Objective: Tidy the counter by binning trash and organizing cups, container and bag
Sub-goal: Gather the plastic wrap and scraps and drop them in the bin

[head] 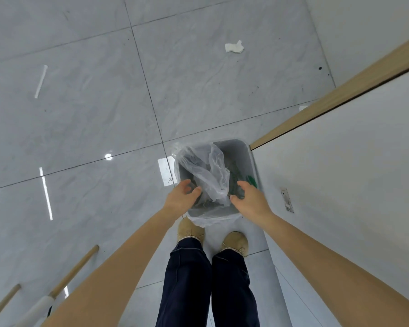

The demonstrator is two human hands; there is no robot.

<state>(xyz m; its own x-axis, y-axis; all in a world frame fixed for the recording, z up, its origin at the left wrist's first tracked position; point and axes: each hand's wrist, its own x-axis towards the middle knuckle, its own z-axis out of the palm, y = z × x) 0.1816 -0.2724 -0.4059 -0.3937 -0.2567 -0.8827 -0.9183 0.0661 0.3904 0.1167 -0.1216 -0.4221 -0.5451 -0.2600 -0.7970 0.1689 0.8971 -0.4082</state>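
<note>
A grey rectangular trash bin (240, 149) stands on the floor in front of my feet, against a white cabinet. A clear plastic liner bag (209, 175) is crumpled inside it and spills over the near rim. Dark trash and a green item (252, 181) lie at the bottom. My left hand (181, 199) hovers over the bin's near left corner, fingers spread, holding nothing. My right hand (252, 200) hovers over the near right corner, fingers curled apart and empty. Both hands are close to the bag; whether they touch it is unclear.
A white cabinet side (340, 173) with a wooden edge (335, 95) rises at the right. On the grey tiled floor lie a crumpled white tissue (234, 47) and a white straw wrapper (40, 81). Wooden handles (76, 270) lean at the lower left.
</note>
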